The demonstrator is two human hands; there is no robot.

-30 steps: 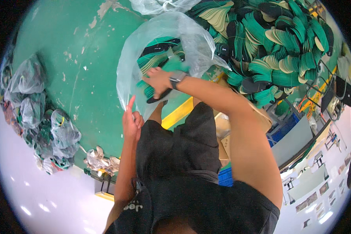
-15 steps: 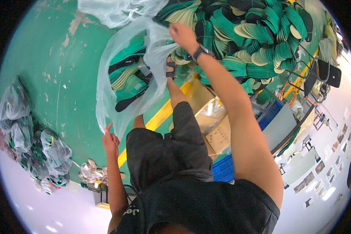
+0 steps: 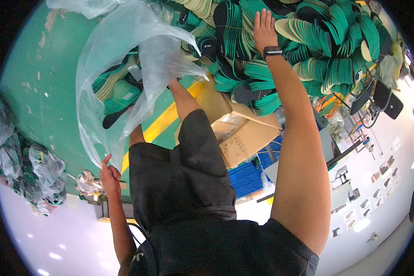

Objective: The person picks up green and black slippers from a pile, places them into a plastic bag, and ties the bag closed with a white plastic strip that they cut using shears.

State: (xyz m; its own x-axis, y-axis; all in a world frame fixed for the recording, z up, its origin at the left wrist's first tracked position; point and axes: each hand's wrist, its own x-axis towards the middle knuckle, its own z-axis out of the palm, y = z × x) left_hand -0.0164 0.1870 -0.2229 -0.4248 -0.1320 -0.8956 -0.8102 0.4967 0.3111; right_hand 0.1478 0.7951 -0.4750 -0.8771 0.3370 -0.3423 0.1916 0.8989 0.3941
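Observation:
A large clear plastic bag [image 3: 119,30] hangs with its mouth wide. Bundles of green, cream and black shoe insoles [image 3: 122,94] show inside it. My left hand [image 3: 109,177] pinches the bag's near edge, its index finger partly raised. Up at the far right, my right hand [image 3: 265,33], with a dark watch on the wrist, lies flat with fingers stretched over a big heap of stacked insoles [image 3: 317,39]. Nothing is gripped in it. Whether the palm presses on the stacks, I cannot tell. The bag's right edge stands loose, near my leg.
An opened cardboard box [image 3: 244,142] sits right of my legs, beside blue crates [image 3: 246,179]. Filled plastic bags [image 3: 43,172] stand at the left. A yellow floor line [image 3: 163,123] passes under my legs. A black chair [image 3: 386,101] is at the far right.
My right hand has let go of the bag's rim and moved right onto the insole heap. The bag's right side has sagged. My left hand still holds its edge.

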